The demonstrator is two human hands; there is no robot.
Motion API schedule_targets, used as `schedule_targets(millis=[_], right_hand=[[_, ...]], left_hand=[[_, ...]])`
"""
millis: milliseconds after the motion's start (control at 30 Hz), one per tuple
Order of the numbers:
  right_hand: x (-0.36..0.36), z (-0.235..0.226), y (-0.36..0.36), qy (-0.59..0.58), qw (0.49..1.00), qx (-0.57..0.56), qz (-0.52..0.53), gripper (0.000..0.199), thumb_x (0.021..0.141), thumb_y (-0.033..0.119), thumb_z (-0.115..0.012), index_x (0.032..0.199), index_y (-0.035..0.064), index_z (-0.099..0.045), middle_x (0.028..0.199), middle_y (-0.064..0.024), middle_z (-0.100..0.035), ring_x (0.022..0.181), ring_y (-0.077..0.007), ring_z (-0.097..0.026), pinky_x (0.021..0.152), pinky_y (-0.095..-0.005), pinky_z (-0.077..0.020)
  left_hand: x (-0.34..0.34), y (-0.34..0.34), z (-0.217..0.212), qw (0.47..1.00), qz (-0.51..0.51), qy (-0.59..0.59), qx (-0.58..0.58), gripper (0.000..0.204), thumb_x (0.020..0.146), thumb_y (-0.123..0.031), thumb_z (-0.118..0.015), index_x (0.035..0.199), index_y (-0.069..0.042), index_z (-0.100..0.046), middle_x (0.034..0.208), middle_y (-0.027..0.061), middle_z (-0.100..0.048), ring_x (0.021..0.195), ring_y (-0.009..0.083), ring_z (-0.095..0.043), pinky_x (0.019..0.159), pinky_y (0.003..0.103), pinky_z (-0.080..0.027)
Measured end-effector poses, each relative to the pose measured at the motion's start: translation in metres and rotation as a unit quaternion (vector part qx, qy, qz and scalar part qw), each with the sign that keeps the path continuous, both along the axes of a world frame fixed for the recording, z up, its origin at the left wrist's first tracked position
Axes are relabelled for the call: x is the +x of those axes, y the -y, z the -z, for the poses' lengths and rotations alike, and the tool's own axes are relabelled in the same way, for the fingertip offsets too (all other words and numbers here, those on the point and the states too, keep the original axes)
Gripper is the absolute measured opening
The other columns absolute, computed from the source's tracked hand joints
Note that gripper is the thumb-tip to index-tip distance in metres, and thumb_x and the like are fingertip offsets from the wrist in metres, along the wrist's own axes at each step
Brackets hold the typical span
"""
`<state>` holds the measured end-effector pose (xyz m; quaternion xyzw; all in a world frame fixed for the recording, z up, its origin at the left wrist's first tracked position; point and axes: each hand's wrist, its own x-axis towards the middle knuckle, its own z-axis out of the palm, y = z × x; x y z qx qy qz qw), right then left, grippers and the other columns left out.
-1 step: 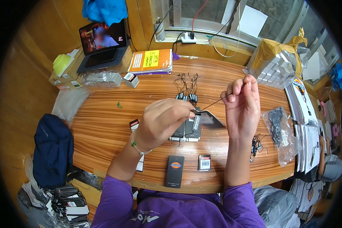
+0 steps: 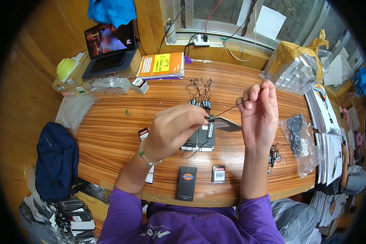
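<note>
Over the middle of the table my left hand (image 2: 177, 128) is closed in a pinch at the corner of a dark hang tag (image 2: 227, 124), which juts out tilted to the right. A black string (image 2: 229, 109) runs taut from there up to my right hand (image 2: 259, 112), whose fingertips pinch its other end. A small dark piece with white lettering (image 2: 210, 131) hangs below the left fingertips. Under it lie stacks of dark hang tags (image 2: 191, 142). Just beyond them are several black strings (image 2: 200, 87) with small dark pieces attached.
Nearer me lie a dark hang tag (image 2: 187, 183) and a small label stack (image 2: 218, 174). Right of my right arm are more strings (image 2: 275, 156) and a plastic bag (image 2: 301, 142). Wrapped white boxes (image 2: 290, 71), folders (image 2: 160, 66) and a propped tablet (image 2: 110, 40) stand behind.
The held hang tag has tipped flatter. The small lettered piece has swung slightly, and a loose string end now curves out to the lower left. Both hands stay nearly in place.
</note>
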<state>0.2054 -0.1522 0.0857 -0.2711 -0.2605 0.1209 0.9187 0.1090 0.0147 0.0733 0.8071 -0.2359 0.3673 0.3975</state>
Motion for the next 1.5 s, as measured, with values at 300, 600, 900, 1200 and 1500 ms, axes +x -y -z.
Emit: schedule_targets(millis=[300, 600, 900, 1200, 1500], right_hand=[[-0.003, -0.003, -0.003, 0.021, 0.998, 0.05, -0.044, 0.007, 0.094, 0.015, -0.04, 0.098, 0.0093, -0.042, 0.076, -0.0064, -0.049, 0.065, -0.0139, -0.047, 0.062, -0.0276, -0.0414], [-0.009, -0.008, -0.002, 0.046, 0.998, 0.019, -0.042, 0.009, 0.093, 0.015, -0.041, 0.099, 0.0085, -0.042, 0.075, -0.008, -0.05, 0.064, -0.0139, -0.048, 0.062, -0.0275, -0.0434], [-0.013, -0.009, -0.002, 0.084, 0.995, -0.057, -0.005, 0.01, 0.091, 0.012, -0.046, 0.097, 0.0043, -0.048, 0.075, -0.0072, -0.053, 0.064, -0.0115, -0.049, 0.06, -0.0243, -0.0425], [-0.029, -0.01, -0.014, 0.225, 0.906, -0.354, 0.06, 0.017, 0.083, 0.002, -0.054, 0.099, -0.0009, -0.056, 0.071, 0.0012, -0.054, 0.065, -0.0037, -0.048, 0.058, -0.0181, -0.0374], [-0.029, -0.008, -0.015, 0.233, 0.915, -0.328, 0.028, 0.031, 0.081, -0.004, -0.054, 0.108, 0.0015, -0.041, 0.072, -0.0009, -0.052, 0.065, -0.0056, -0.046, 0.06, -0.0191, -0.0359]], left_hand=[[0.005, 0.001, -0.009, 0.982, 0.014, -0.157, -0.1, 0.02, 0.065, 0.001, -0.069, 0.082, 0.0, -0.058, 0.087, 0.0102, -0.06, 0.078, 0.018, -0.058, 0.071, 0.027, -0.046], [0.009, 0.002, -0.005, 0.991, -0.052, -0.094, -0.086, 0.017, 0.064, 0.001, -0.069, 0.078, 0.0, -0.059, 0.089, 0.009, -0.056, 0.083, 0.0171, -0.056, 0.073, 0.026, -0.045], [0.01, -0.001, -0.001, 0.99, -0.027, -0.106, -0.093, 0.012, 0.071, -0.005, -0.064, 0.079, 0.002, -0.058, 0.08, 0.0082, -0.052, 0.074, 0.0172, -0.053, 0.066, 0.027, -0.044], [0.008, -0.003, 0.0, 0.949, 0.068, -0.168, -0.259, 0.012, 0.079, -0.008, -0.058, 0.079, 0.004, -0.055, 0.078, 0.0042, -0.05, 0.073, 0.0107, -0.047, 0.067, 0.023, -0.038], [0.008, -0.004, 0.002, 0.936, 0.077, -0.184, -0.291, 0.013, 0.078, -0.009, -0.058, 0.079, 0.003, -0.055, 0.077, 0.0028, -0.048, 0.072, 0.0084, -0.045, 0.063, 0.021, -0.036]])
